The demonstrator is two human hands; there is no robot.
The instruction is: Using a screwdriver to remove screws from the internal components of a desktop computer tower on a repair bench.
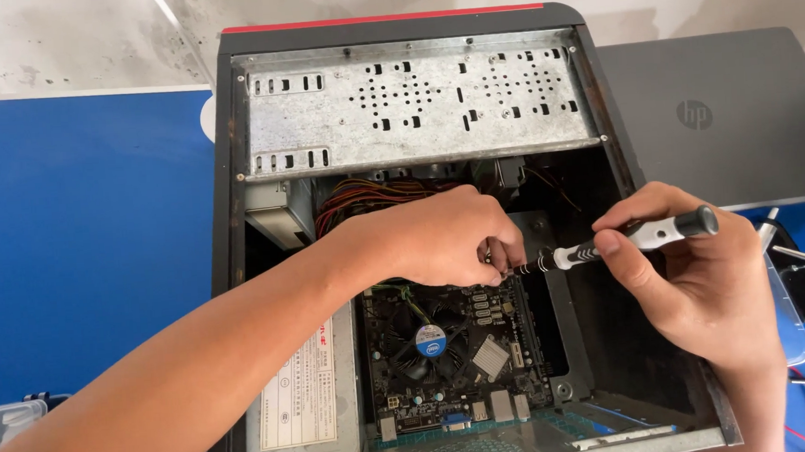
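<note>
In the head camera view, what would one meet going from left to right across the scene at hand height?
Blue table → open computer case → left hand → screwdriver → right hand → closed grey laptop.

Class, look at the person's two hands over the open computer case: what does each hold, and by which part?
The right hand grips a screwdriver by its grey handle. The left hand pinches at its tip; what it holds cannot be told.

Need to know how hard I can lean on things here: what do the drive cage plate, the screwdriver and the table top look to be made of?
Drive cage plate: bare stamped sheet metal, probably galvanised steel; dull mottled grey, punched holes.
Screwdriver, in the right hand: seemingly metal, silver and black, with knurled grip; the handle might be aluminium.
Table top: smooth matte blue, likely laminate or plastic; unsure.
</note>
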